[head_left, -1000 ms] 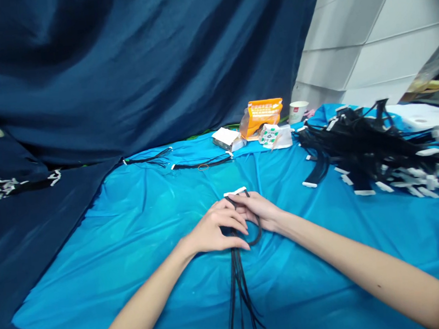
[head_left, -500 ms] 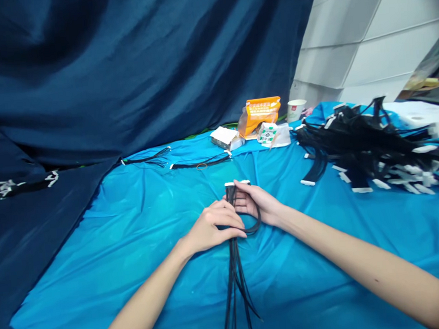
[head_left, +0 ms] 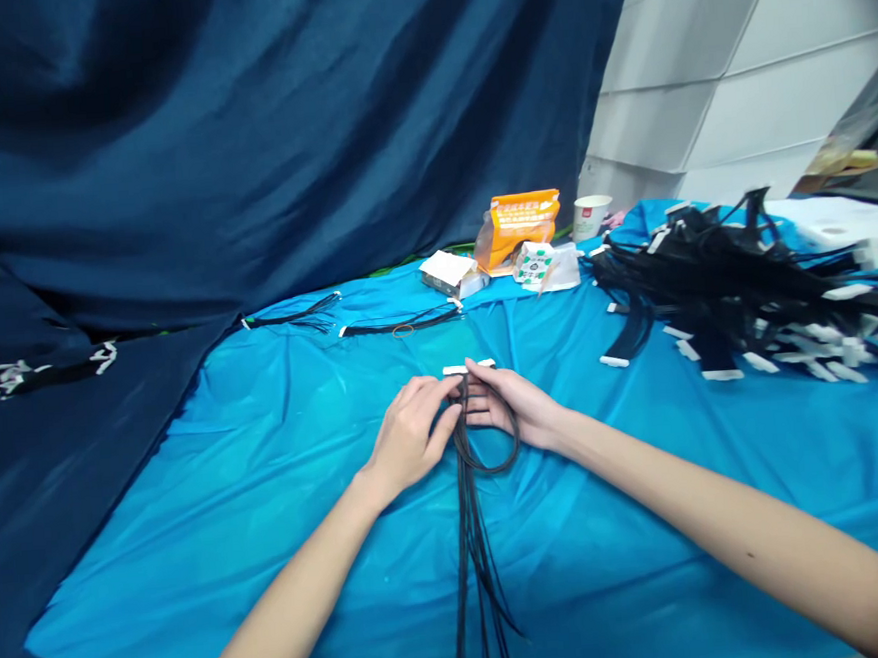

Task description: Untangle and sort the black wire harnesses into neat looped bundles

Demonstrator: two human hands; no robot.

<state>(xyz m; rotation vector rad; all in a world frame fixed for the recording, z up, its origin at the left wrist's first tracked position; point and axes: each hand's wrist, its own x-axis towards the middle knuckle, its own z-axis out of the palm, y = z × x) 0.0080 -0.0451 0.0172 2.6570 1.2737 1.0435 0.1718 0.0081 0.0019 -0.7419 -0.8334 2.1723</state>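
Observation:
A black wire harness (head_left: 466,487) with white connectors at its upper end is between my hands, over the blue cloth. Part of it curves round in a loop, and its loose wires hang down toward me. My right hand (head_left: 500,405) grips the harness just below the connectors, thumb on top and fingers behind the wires. My left hand (head_left: 414,426) pinches the same wires from the left with thumb and fingertips, near the top of the loop. The fingers hide part of the bundle.
A large heap of black wire harnesses (head_left: 728,279) with white connectors lies at the right. Farther back are a single harness (head_left: 401,326), another harness (head_left: 295,317), a small box (head_left: 452,272), an orange pouch (head_left: 526,223), a white packet (head_left: 547,265) and a paper cup (head_left: 592,216).
My left hand has moved up along the wires, from the lower part of the loop to just below the connectors. The loop now shows more fully. My right hand stays nearly in place.

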